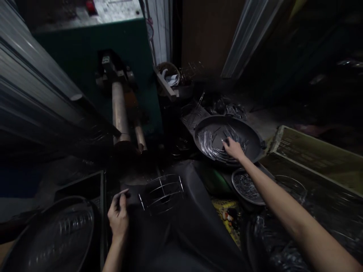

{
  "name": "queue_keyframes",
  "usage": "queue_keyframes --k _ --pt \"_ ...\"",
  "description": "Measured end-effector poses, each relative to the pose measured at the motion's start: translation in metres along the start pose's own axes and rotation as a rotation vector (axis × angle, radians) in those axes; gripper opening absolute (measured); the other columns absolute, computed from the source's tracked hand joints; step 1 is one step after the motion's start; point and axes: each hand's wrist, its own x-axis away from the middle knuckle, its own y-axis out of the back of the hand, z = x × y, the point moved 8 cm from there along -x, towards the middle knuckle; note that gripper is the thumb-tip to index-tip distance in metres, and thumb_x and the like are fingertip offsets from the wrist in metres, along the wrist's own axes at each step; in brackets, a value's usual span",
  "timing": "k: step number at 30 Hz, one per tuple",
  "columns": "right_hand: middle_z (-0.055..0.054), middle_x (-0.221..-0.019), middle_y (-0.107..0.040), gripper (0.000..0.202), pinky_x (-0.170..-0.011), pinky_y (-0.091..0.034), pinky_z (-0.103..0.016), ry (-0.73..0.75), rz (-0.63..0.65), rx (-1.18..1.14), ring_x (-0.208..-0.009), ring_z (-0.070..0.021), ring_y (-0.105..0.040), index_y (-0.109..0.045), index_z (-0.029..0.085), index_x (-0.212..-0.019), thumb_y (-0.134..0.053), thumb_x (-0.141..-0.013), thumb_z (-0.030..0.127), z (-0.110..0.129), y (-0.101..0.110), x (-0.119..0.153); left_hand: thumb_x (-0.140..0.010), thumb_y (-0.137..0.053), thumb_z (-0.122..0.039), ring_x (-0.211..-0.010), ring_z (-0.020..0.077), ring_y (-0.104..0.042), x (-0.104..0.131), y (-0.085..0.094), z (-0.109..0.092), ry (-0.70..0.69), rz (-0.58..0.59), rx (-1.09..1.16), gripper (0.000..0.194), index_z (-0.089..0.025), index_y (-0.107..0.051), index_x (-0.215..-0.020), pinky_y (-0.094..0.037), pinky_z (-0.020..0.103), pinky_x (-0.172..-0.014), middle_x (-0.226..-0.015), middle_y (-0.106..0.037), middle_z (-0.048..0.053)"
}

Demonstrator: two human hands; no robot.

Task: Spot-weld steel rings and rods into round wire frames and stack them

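My right hand (233, 148) reaches into a wide dark pan (255, 138) that holds many thin, bent metal wires (208, 145). Its fingers are drawn together among the wires, and a thin bright tip shows at the fingertips; what exactly they grip is blurred. My left hand (118, 215) hovers at the lower left with nothing in it, fingers partly curled and thumb apart from the index finger. Just right of it, a wire frame (162, 192) of curved bars with a crosspiece lies over the dark cloth (181, 234) on my lap.
A green machine (141, 56) with a metal cylinder (119, 107) stands ahead on the left. Below the pan are a bowl of small metal pieces (246, 185) and a yellow basket (224, 211). A crate (317, 155) borders the right; a round dark container (56, 234) stands lower left.
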Motion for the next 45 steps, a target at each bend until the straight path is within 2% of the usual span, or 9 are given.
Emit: queue_keyframes --k 4,7,9,14,20,24,27,32,45 --pt "0.001 -0.058 -0.048 0.035 -0.055 -0.043 -0.029 0.048 -0.098 -0.570 -0.049 -0.0128 -0.044 -0.050 0.022 -0.074 -0.030 -0.095 0.042 0.071 0.056 0.033 -0.088 -0.043 -0.043 -0.104 0.0226 -0.058 0.027 -0.058 -0.101 -0.187 0.353 0.156 0.036 -0.024 -0.063 -0.111 -0.043 0.034 -0.094 -0.108 -0.065 0.005" --pt "0.007 -0.049 -0.029 0.042 -0.042 -0.031 -0.021 0.133 0.156 -1.060 -0.039 -0.0050 -0.024 -0.031 0.022 -0.054 -0.046 -0.090 0.037 0.153 0.070 0.090 -0.084 -0.051 -0.042 -0.123 0.0267 -0.046 0.064 -0.101 -0.174 -0.481 0.625 0.253 0.046 -0.022 -0.054 -0.126 -0.031 0.040 -0.107 -0.130 -0.054 0.011" --pt "0.010 -0.048 -0.022 0.044 -0.040 -0.023 -0.018 0.152 0.313 -1.206 -0.037 -0.0012 -0.017 -0.024 0.020 -0.052 -0.045 -0.089 0.028 0.199 0.078 0.129 -0.088 -0.045 -0.042 -0.117 0.0243 -0.051 0.086 -0.121 -0.191 -0.597 0.801 0.285 0.044 -0.020 -0.054 -0.126 -0.033 0.038 -0.105 -0.124 -0.058 0.012" --pt "0.013 -0.046 -0.020 0.034 -0.043 -0.012 -0.017 0.231 0.572 -1.453 -0.035 0.0042 -0.013 -0.021 0.016 -0.052 -0.024 -0.085 0.010 0.262 0.083 0.157 -0.095 -0.029 -0.041 -0.069 0.0104 -0.055 0.101 -0.129 -0.139 -0.360 0.911 0.273 0.042 -0.017 -0.062 -0.106 -0.044 0.020 -0.072 -0.078 -0.062 0.003" --pt "0.001 -0.072 -0.060 0.018 -0.059 -0.045 -0.025 0.321 0.492 -1.210 -0.065 -0.0112 -0.056 -0.060 0.020 -0.077 -0.066 -0.076 0.037 0.255 -0.004 0.188 -0.095 -0.027 -0.046 -0.050 0.0084 -0.049 0.085 -0.106 -0.109 -0.119 0.806 0.299 0.044 -0.015 -0.058 -0.103 -0.044 0.021 -0.062 -0.057 -0.053 -0.003" --pt "0.000 -0.068 -0.058 0.033 -0.054 -0.042 -0.023 0.426 0.471 -0.900 -0.061 -0.0120 -0.054 -0.058 0.018 -0.079 -0.059 -0.079 0.051 0.243 -0.063 0.215 -0.091 -0.040 -0.044 -0.092 0.0185 -0.061 0.056 -0.072 -0.095 -0.261 0.636 0.094 0.037 -0.019 -0.055 -0.113 -0.045 0.033 -0.088 -0.098 -0.066 0.007" --pt "0.004 -0.056 -0.052 0.036 -0.042 -0.034 -0.020 0.363 0.503 -0.909 -0.045 -0.0083 -0.045 -0.055 0.017 -0.085 -0.057 -0.080 0.052 0.249 -0.092 0.198 -0.070 -0.068 -0.050 -0.127 0.0309 -0.038 0.042 -0.059 -0.069 -0.406 0.498 -0.120 0.078 -0.021 -0.035 -0.135 -0.028 0.050 -0.105 -0.135 -0.045 0.014" --pt "0.008 -0.048 -0.048 0.036 -0.036 -0.029 -0.018 0.223 0.589 -0.959 -0.038 -0.0070 -0.041 -0.052 0.015 -0.090 -0.066 -0.072 0.043 0.267 -0.121 0.165 -0.069 -0.066 -0.027 -0.108 0.0261 -0.051 0.034 -0.079 -0.026 -0.432 0.388 -0.078 0.077 -0.022 -0.029 -0.136 -0.038 0.049 -0.097 -0.119 -0.051 0.011" --pt "0.009 -0.048 -0.046 0.043 -0.032 -0.026 -0.017 0.291 0.577 -1.107 -0.035 -0.0061 -0.039 -0.049 0.017 -0.092 -0.069 -0.065 0.045 0.326 -0.090 0.145 -0.063 -0.065 -0.014 -0.099 0.0216 -0.057 -0.026 -0.059 -0.072 -0.734 0.286 0.270 0.081 -0.023 -0.024 -0.133 -0.046 0.041 -0.090 -0.109 -0.055 0.008"
